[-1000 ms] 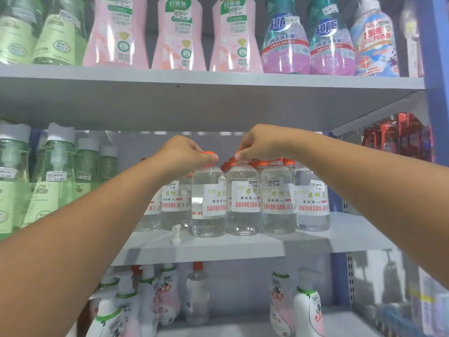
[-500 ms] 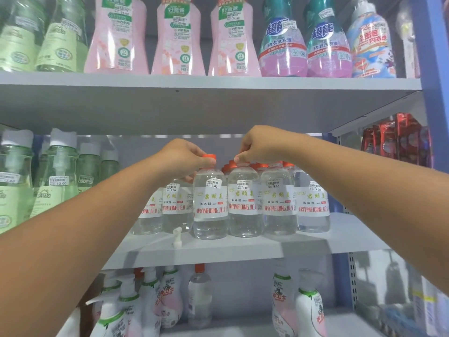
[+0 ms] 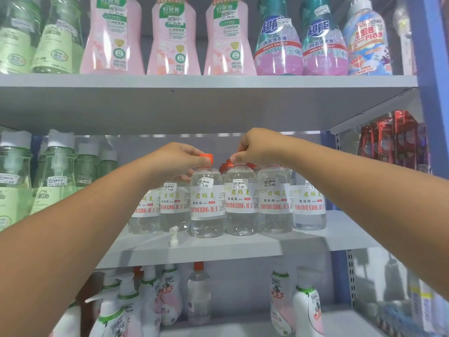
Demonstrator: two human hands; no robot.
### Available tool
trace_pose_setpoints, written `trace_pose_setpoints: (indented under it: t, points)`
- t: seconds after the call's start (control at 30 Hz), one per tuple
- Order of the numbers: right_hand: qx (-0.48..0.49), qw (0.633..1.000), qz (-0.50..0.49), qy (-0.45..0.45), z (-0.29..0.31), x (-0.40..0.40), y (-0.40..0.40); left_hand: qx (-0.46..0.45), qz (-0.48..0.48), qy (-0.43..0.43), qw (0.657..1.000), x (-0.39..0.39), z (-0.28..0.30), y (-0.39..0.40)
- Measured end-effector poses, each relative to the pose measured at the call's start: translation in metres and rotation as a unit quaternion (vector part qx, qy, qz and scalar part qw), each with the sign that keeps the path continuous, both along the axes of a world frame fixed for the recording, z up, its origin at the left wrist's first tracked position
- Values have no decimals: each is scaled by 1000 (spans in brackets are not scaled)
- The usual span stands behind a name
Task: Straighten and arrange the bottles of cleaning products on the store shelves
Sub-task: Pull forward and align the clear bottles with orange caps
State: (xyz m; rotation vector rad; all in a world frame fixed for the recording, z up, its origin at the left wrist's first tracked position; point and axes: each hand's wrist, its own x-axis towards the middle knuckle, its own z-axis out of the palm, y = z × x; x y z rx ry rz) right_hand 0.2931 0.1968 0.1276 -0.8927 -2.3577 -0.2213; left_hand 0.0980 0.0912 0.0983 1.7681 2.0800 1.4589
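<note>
At the centre of the frame, both hands are reaching to a row of clear bottles with orange caps on the middle shelf [image 3: 243,249]. The left hand [image 3: 177,158] is curling its fingers round the orange cap [image 3: 206,157] of the front clear bottle [image 3: 207,207], thumb and fingertips pinching it. Just to the right, the right hand [image 3: 257,147] is pinching the cap of the neighbouring bottle [image 3: 240,205], its fingers bunched together and hiding most of that cap. Both bottles are standing upright, touching side by side, labels facing out. More clear bottles are standing on either side and behind.

A small white nozzle [image 3: 173,235] is sitting loose on the shelf, lower left of the held bottle. Green bottles [image 3: 56,173] are filling the left of the frame. On the top shelf, pink bottles [image 3: 173,37] are standing at upper centre, teal-and-pink bottles [image 3: 278,42] at upper right. White pump bottles [image 3: 307,310] are standing along the bottom.
</note>
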Motion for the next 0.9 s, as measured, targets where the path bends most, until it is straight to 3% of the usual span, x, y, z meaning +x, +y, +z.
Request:
trace_pose_setpoints:
  t: [0.13,0.23,0.33,0.4,0.43,0.5,0.57,0.67,0.77,0.9]
  points:
    - [-24,999,15,24,-7,3,-4,31,-1,-21,999,9,-8,-4]
    - [79,992,19,100,-20,10,-14,109,16,-51,993,9,-22,-20]
    - [120,924,188,311,-67,24,-51,235,81,-30,968,6,-58,-65]
    - [92,864,312,384,-120,30,-81,294,125,-32,947,4,-104,-102]
    - [65,849,356,385,-152,29,-93,304,154,-46,939,0,-132,-118]
    - [-34,858,379,344,-213,12,-106,296,218,-98,925,-11,-194,-140]
    - [-200,873,351,274,-268,-23,-108,260,283,-130,914,-25,-248,-151]
    - [-434,836,278,188,-331,-85,-104,222,335,-149,903,-56,-308,-163]
    - [-484,824,236,179,-367,-140,-113,176,335,-185,907,-97,-342,-158]
    - [-479,829,193,216,-388,-202,-128,103,283,-180,936,-132,-366,-133]
